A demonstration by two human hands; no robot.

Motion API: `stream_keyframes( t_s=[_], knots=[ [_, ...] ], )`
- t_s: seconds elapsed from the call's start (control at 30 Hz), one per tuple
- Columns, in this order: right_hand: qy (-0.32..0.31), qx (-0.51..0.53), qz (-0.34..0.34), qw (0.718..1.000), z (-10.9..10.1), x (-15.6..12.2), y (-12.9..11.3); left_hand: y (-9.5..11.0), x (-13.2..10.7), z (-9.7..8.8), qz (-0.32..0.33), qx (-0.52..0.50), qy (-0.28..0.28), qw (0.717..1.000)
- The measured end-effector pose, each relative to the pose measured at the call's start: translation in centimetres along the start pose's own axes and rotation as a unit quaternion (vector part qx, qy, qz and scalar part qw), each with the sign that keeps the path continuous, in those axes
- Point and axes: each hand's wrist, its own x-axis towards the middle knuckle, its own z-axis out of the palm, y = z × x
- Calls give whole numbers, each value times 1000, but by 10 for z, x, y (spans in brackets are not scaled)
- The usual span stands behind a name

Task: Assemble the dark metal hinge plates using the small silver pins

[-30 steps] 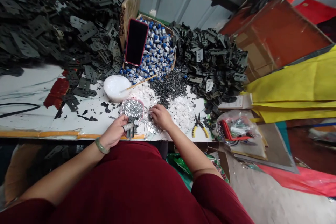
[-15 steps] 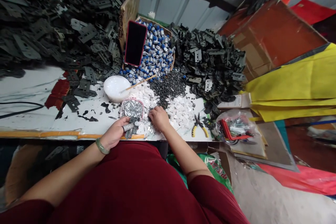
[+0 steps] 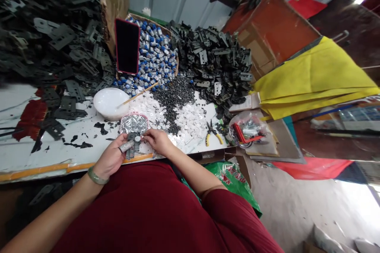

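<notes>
My left hand (image 3: pixel 112 157) is closed around a dark grey metal bracket (image 3: pixel 130 152) at the table's front edge. A white disc (image 3: pixel 137 138) sits on the bracket. One finger of this hand has a pale wrap on it. My right hand (image 3: pixel 159 141) is closed in a pinch beside the disc, at the bracket's right side. Whatever lies between its fingertips is too small to make out. Just behind both hands stands a pink-rimmed tray (image 3: pixel 147 120) of small shiny metal pins (image 3: pixel 134 122).
Behind are a white bowl (image 3: pixel 108 106) with a stick (image 3: pixel 139 94), white discs (image 3: pixel 191 120), black bits (image 3: pixel 175 97), blue-and-white pieces (image 3: pixel 157 51) and a phone (image 3: pixel 127 45). Pliers (image 3: pixel 212 133) lie right. Brackets are heaped left (image 3: pixel 59 35) and right (image 3: pixel 210 55).
My right hand has moved from the loose metal pieces on the table to the bracket in my left hand. The camera view has turned right, so everything appears shifted left.
</notes>
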Motion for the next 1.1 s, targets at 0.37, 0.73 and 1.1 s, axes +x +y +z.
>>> stream_keyframes(
  t_s=[0.37, 0.73, 1.1],
  knots=[
    [8, -20, -9, 1000, 0, -4, -24, -13, 2, -6, 50, 113, 17, 992],
    [41, 167, 17, 985, 12, -16, -7, -12, -3, -4, 40, 200, -21, 979],
    [326, -152, 264, 895, -120, -70, 113, -11, 2, 4, -29, 117, -8, 993]
  ],
)
